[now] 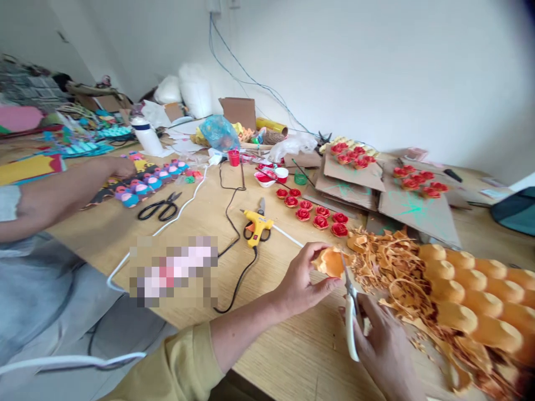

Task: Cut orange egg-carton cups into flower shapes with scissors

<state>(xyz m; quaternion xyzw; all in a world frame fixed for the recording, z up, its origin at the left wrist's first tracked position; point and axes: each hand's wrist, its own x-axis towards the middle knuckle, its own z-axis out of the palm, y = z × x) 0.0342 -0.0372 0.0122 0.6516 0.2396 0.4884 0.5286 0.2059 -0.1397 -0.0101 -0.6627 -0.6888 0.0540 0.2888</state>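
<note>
Between the thumb and fingers of my left hand (298,281) is an orange egg-carton cup (331,262), its hollow side facing me. My right hand (382,340) grips a pair of white-handled scissors (351,317). The blades reach up to the right edge of the cup. Just beyond my hands lies a heap of orange carton trimmings (384,259). To the right of it sits an orange egg carton (472,284) with rows of cups. Several red paper roses (321,218) stand on the table past the cup.
A yellow glue gun (257,227) rests on another pair of scissors, its cord trailing toward me. Black scissors (161,210) lie farther left. Stacked cardboard pieces (351,192) hold more red roses. At the left, a co-worker's arm (71,184) reaches over painted carton figures (152,181).
</note>
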